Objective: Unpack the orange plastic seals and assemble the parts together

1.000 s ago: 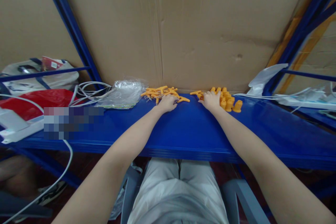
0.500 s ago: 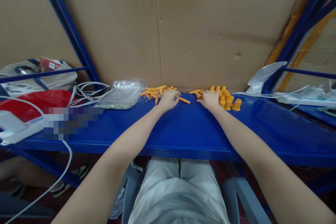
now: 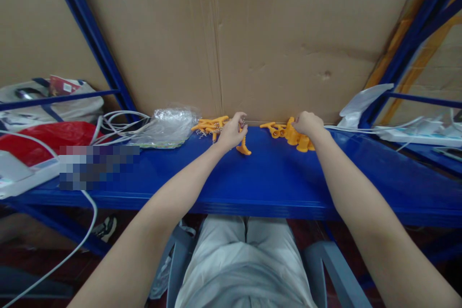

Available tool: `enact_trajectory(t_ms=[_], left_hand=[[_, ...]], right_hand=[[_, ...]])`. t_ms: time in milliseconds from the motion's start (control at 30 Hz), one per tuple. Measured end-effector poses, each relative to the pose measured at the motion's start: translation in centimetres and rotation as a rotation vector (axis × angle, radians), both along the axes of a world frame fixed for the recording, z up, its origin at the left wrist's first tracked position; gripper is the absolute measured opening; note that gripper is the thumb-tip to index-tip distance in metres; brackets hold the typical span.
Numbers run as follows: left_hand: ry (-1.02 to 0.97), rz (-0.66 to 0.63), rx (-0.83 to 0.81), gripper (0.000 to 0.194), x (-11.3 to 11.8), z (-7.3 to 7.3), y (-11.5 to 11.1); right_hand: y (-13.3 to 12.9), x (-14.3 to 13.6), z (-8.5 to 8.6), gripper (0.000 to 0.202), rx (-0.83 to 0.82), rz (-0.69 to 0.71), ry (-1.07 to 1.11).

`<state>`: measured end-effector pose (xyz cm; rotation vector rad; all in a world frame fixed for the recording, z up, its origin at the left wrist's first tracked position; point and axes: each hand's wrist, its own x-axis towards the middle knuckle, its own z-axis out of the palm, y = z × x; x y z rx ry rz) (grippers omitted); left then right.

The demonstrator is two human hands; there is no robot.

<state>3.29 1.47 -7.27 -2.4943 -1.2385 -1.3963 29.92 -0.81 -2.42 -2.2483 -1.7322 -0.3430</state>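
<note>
My left hand (image 3: 233,132) is closed around an orange T-shaped piece (image 3: 244,148) with a ridged shank; its curved end points down toward me, and a bit of chain shows at the fingers. Beside that hand lies a heap of orange branching pieces (image 3: 207,126) with small metal chains. Over on the right, my right hand (image 3: 308,122) is curled among orange cup-shaped pieces (image 3: 302,143). Its fingertips are mostly hidden, so what they grip cannot be made out. More orange pieces with chains or rings (image 3: 276,130) lie just left of the cups.
A clear plastic bag (image 3: 173,127) and white cables (image 3: 124,120) lie left on the blue shelf (image 3: 260,178). Farther left are a red bag (image 3: 54,137) and a white power strip (image 3: 32,180). Cardboard (image 3: 270,43) stands behind. White plastic (image 3: 364,106) sits at the right.
My right hand has moved right, from the left side of the cups onto them. My left hand has turned up, and the orange piece in it now hangs with its curved end toward me.
</note>
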Motion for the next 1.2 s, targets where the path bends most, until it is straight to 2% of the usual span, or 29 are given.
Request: enact_trajectory(t_ms=[133, 400, 533, 633, 700, 833, 967, 1100, 1200], left_hand=[[0.042, -0.004, -0.042, 0.039, 0.3, -0.3, -0.1], [0.203, -0.079, -0.133, 0.06, 0.2, -0.9, 0.0], [0.355, -0.188, -0.165, 0.067, 0.3, -1.3, 0.1], [0.447, -0.223, -0.168, 0.061, 0.6, -1.2, -0.3], [0.481, -0.173, -0.147, 0.055, 0.6, -0.6, -0.9], [0.559, 0.01, -0.161, 0.036, 0.5, 1.3, -2.5], [0.675, 0.147, -0.283, 0.043, 0.1, 2.9, -3.7], [0.76, 0.155, -0.542, 0.05, -0.2, 3.7, -4.3], [0.711, 0.123, -0.634, 0.043, -0.4, 3.7, -4.2]], right_hand=[[0.0, -0.5, -0.3, 0.041, -0.138, 0.012, -0.068], [-0.9, -1.6, -0.1, 0.038, -0.185, 0.027, -0.054], [-1.1, -2.4, 0.1, 0.027, -0.189, 0.109, -0.022], [-1.1, -2.9, 0.0, 0.02, -0.185, 0.212, 0.046], [-0.9, -3.1, -0.3, 0.015, -0.166, 0.275, 0.124], [-0.1, -3.1, -1.3, 0.009, -0.126, 0.398, 0.285], [0.5, -3.2, -2.3, 0.011, -0.159, 0.475, 0.391], [0.3, -3.9, -3.0, 0.013, -0.242, 0.5, 0.372], [0.2, -4.3, -3.2, 0.013, -0.304, 0.547, 0.348]])
